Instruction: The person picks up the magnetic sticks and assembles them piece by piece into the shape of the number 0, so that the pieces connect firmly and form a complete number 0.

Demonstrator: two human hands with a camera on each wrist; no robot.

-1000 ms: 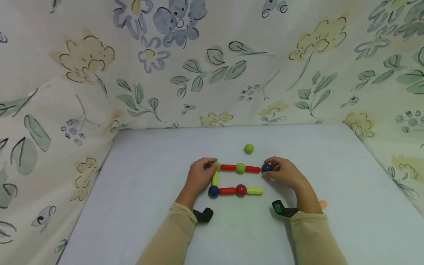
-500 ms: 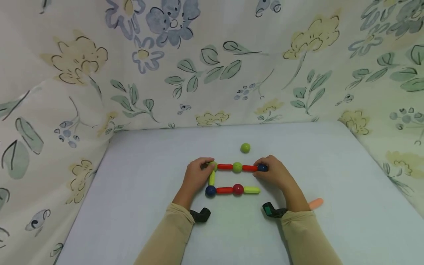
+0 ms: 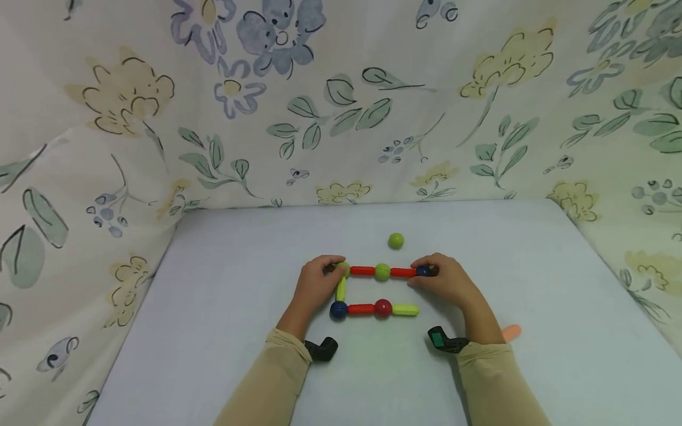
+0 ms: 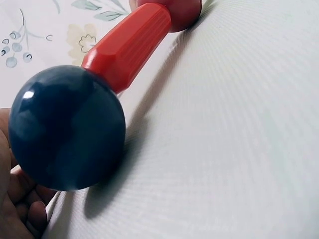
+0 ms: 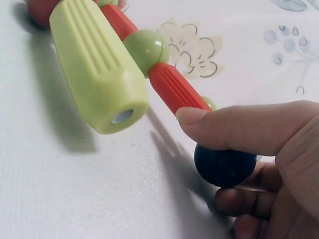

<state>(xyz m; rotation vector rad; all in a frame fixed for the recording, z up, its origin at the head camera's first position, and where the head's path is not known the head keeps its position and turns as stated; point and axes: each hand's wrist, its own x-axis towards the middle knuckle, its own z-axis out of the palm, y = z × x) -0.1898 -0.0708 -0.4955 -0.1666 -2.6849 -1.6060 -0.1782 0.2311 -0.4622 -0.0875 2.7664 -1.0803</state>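
In the head view, magnetic rods and balls form a frame with one side open. My left hand (image 3: 315, 285) pinches the green ball (image 3: 346, 270) at its far left corner. A yellow-green rod (image 3: 341, 291) leads to the near dark blue ball (image 3: 338, 310). Along the far side, red rods (image 3: 363, 271) flank a middle green ball (image 3: 382, 272). At its right end, my right hand (image 3: 444, 278) pinches the red rod (image 5: 177, 89) where it meets a dark blue ball (image 5: 224, 166). The near side has a red rod (image 3: 362, 309), red ball (image 3: 383, 308) and free-ended yellow-green rod (image 5: 97, 69).
A loose green ball (image 3: 396, 241) lies beyond the frame on the white table (image 3: 240, 248). An orange piece (image 3: 511, 332) shows partly behind the right wrist. Flowered cloth (image 3: 330, 142) rises behind the table and at its sides.
My right hand has brought the dark blue ball leftward against the red rod's end, and its fingertips have shifted from the ball onto the rod. My left hand keeps its hold.
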